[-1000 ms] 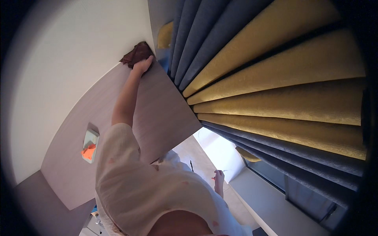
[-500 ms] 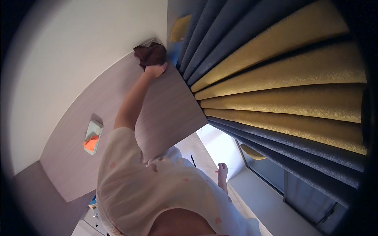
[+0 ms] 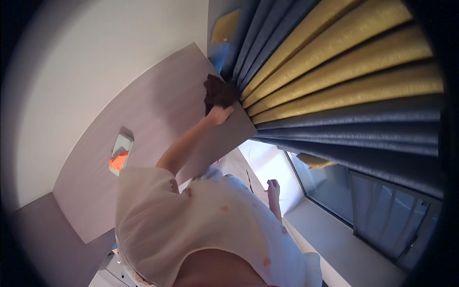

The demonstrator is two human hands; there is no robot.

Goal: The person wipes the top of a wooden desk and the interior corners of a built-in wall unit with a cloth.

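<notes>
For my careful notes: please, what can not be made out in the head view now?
All in the head view:
Left hand: some fingers, hidden by the brown cloth.
Tabletop under the cloth: covered.
Right hand: too small to tell whether it holds something.
Curtain: outer end, cut off by the picture's dark rim.

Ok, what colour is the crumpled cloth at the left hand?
The crumpled cloth at the left hand is dark reddish brown; the head view shows it best.
</notes>
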